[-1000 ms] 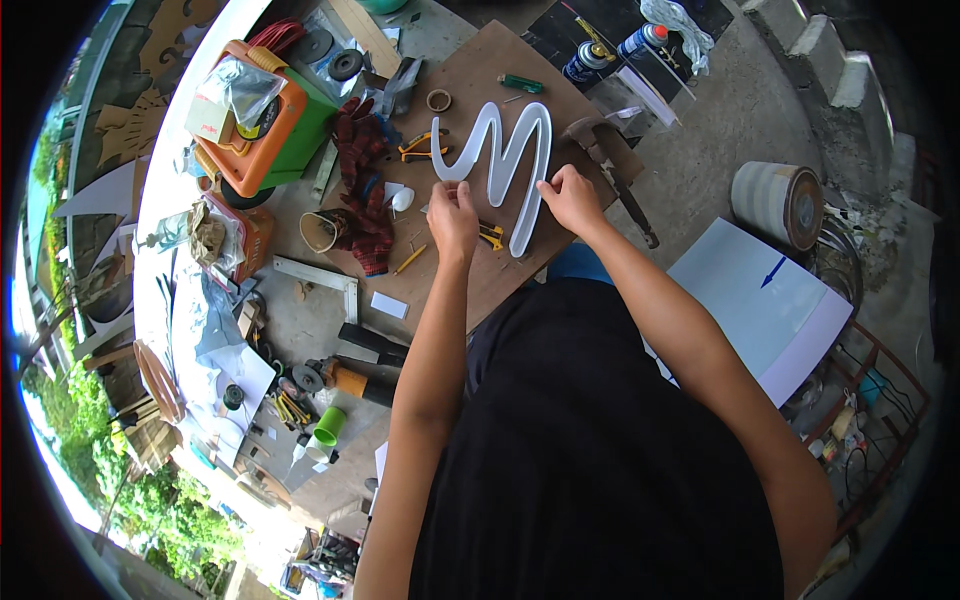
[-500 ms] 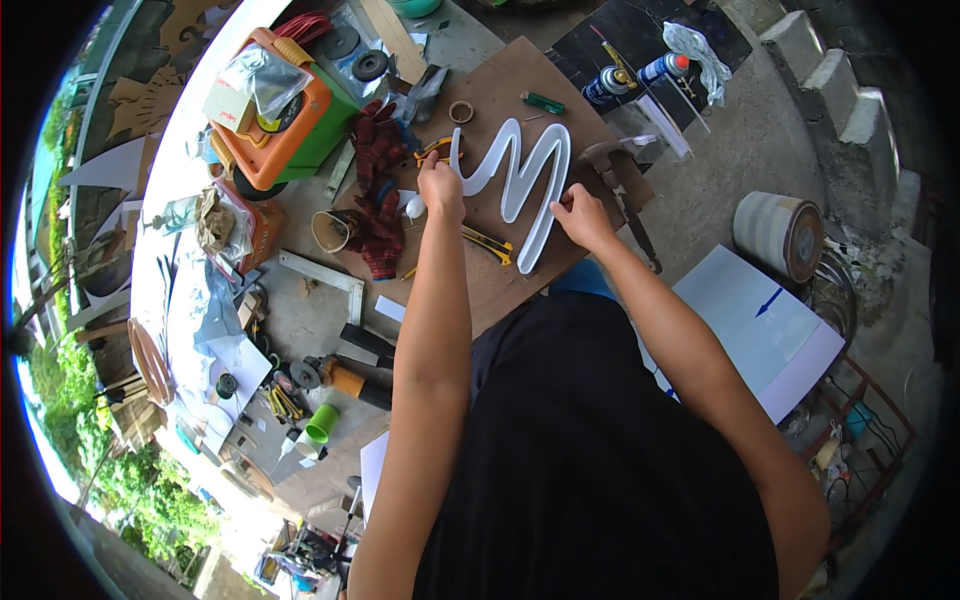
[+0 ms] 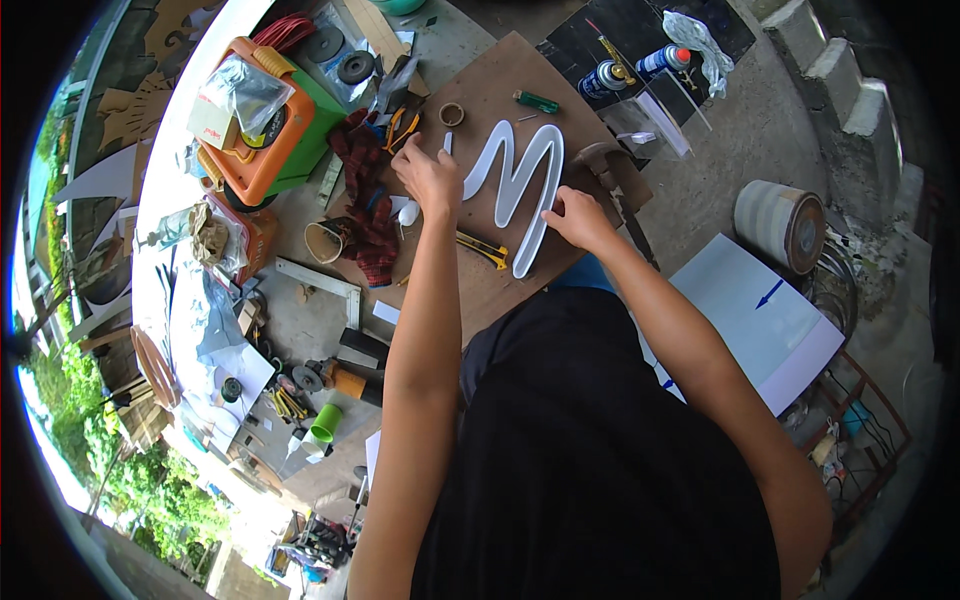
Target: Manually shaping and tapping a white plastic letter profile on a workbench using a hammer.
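Observation:
A white wavy letter shape (image 3: 540,190) with raised edges, somewhat like an M, lies on the brown board (image 3: 490,85). At its lower right stroke, my right hand (image 3: 582,220) pinches the edge between thumb and fingers. My left hand (image 3: 430,178) hovers over the letter's left end, partly hiding it, with its fingers apart and nothing in them. Just beyond those fingertips, orange-handled pliers (image 3: 402,130) rest beside dark red gloves (image 3: 365,165). A yellow utility knife (image 3: 484,250) lies between my forearms, and a small white bottle (image 3: 408,212) is beside my left wrist.
A tape roll (image 3: 452,114) and a green-handled tool (image 3: 536,101) sit at the board's far side. An orange-and-green toolbox (image 3: 260,120) stands at left, near a paper cup (image 3: 327,241). Spray cans (image 3: 605,78) are at far right, a striped drum (image 3: 780,228) at right.
My left hand has let go of the pliers, which now lie farther left and away from me. Its fingers have spread. My right hand stays at the letter's edge.

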The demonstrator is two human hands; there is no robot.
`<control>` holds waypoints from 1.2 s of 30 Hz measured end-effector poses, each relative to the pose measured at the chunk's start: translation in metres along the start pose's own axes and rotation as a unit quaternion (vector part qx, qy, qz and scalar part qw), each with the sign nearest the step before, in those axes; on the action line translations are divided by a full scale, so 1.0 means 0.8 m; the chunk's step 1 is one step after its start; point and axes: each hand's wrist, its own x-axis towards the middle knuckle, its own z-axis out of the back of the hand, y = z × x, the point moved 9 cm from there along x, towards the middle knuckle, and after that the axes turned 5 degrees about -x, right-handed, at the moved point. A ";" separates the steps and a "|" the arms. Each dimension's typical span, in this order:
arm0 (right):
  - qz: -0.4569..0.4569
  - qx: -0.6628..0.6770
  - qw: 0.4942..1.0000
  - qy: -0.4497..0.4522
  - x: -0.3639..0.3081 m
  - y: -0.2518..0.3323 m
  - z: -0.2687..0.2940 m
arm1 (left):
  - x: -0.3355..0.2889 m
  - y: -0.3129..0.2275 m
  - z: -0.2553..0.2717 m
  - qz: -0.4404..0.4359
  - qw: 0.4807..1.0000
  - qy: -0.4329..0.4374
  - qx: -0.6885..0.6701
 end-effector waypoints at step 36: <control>0.104 -0.043 0.986 -0.125 0.069 0.036 0.115 | -0.153 0.039 0.027 0.058 0.984 0.135 -0.103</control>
